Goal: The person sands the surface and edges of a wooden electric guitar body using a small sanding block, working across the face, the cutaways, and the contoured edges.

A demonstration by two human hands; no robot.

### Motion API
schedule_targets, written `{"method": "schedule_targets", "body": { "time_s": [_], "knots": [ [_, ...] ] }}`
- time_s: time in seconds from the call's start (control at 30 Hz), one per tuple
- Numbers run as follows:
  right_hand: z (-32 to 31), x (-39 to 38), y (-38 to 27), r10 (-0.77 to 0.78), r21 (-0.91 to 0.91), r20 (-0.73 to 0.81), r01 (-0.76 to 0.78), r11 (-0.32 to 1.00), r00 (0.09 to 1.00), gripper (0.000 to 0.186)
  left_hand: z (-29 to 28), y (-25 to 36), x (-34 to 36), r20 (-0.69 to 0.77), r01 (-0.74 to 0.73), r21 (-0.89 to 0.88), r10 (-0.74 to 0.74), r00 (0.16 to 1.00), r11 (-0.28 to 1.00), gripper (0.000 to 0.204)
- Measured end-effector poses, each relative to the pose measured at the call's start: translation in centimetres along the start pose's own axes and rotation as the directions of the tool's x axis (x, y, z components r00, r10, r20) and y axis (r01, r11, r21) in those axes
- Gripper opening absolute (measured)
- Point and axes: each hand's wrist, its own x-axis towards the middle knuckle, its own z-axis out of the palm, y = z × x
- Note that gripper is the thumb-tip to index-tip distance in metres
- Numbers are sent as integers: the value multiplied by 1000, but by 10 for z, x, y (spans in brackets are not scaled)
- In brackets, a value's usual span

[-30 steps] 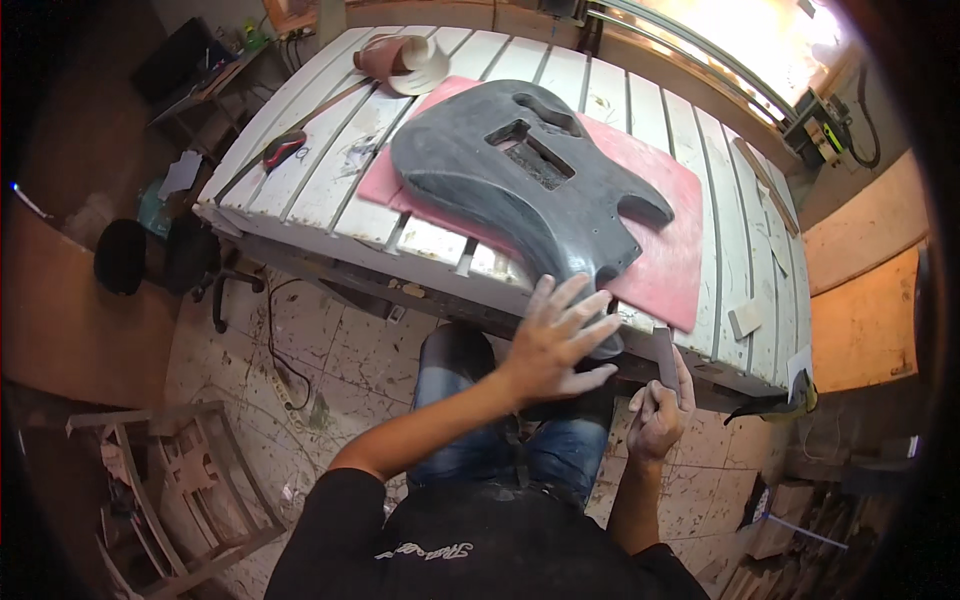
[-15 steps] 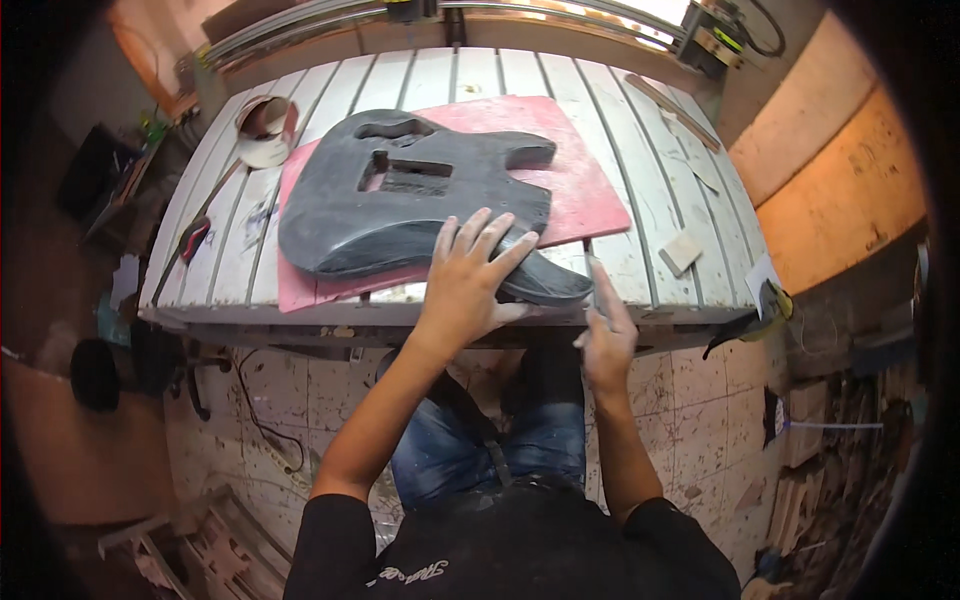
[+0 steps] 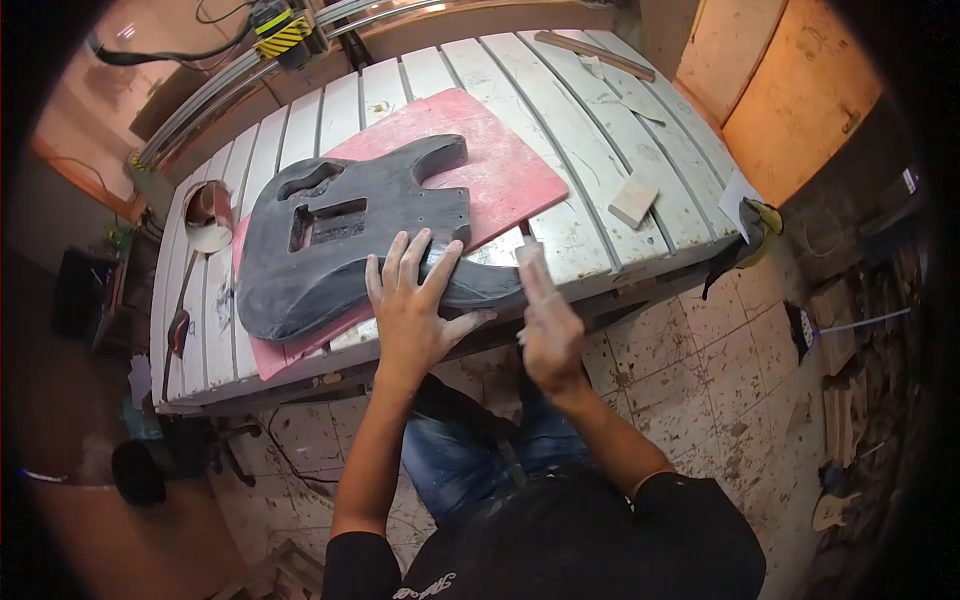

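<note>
Pale light covers the white, slatted, rectangular table (image 3: 427, 72); the area left of it is dim; fisheye distortion bows its edges; the picture's corners are black.

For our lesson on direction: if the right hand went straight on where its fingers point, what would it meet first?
Probably the pink board, at its near edge; the right hand might pass above, since depth is unclear.
</note>
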Motion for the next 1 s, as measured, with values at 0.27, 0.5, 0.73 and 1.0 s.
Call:
{"method": "schedule_targets", "body": {
  "time_s": [0.27,0.5,0.73,1.0],
  "knots": [
    [0,-25,4,54,250,-64,-37,967,996,57,-2,3,0,31,14,19,-14,999,1000,97],
    [10,-36,6,-167,246,134,131,960,977,58,2,3,1,1,9,29,-9,1000,1000,97],
    [-40,47,17,332,471,472,-552,688,817,55,4,1,-2,-13,30,22,-30,999,999,100],
    [-44,1,6,29,289,245,-102,952,969,57,6,1,-2,-14,39,12,-39,999,999,102]
  ]
}}
